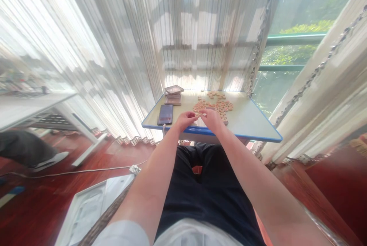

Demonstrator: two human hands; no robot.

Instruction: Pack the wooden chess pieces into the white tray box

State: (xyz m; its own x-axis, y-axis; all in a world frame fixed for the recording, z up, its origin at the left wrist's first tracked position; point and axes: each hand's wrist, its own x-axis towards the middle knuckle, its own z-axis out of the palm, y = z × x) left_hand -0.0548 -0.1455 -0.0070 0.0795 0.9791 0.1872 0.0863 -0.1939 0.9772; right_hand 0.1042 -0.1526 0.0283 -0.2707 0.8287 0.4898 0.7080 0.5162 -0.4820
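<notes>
Close together over the table's near edge are my left hand (pixel 186 119) and my right hand (pixel 211 119). Both have their fingers closed in a pinch, meeting at something small and pale that is too small to name. Just beyond them lie many small tan wooden-looking pieces (pixel 226 105), roundish and loosely heaped. A smaller group of the same pieces (pixel 215 95) sits near the far edge. Part of the heap is hidden behind my right hand.
The table (pixel 252 121) has a blue rim. On its left are a dark phone (pixel 165 114) with a cable and stacked shallow box parts (pixel 173 93). Curtains (pixel 195 28) hang behind. A white box (pixel 86 207) lies on the floor, and another person's leg (pixel 23 148) shows left.
</notes>
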